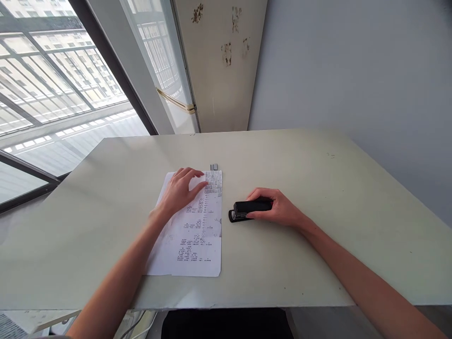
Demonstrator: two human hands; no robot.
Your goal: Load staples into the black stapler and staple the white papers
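Printed sheets of paper [197, 254] lie on the white table, left of the middle. On their upper part rests my left hand [180, 188], fingers apart and lightly curved, holding nothing. To the right of the paper is a black stapler [252, 206], its front end pointing left towards the paper's edge. My right hand [277, 207] grips the stapler's rear from the right, thumb on the near side and fingers over the far side. Just beyond the paper's top edge sit small grey staple strips [213, 167].
The white table [318, 263] stretches to both sides, its front edge close to me. Behind it stand a cream fridge-like cabinet [222, 84] with a handle and a plain wall [346, 75]. A window [52, 70] is at the left. Cables [136, 325] hang below the front edge.
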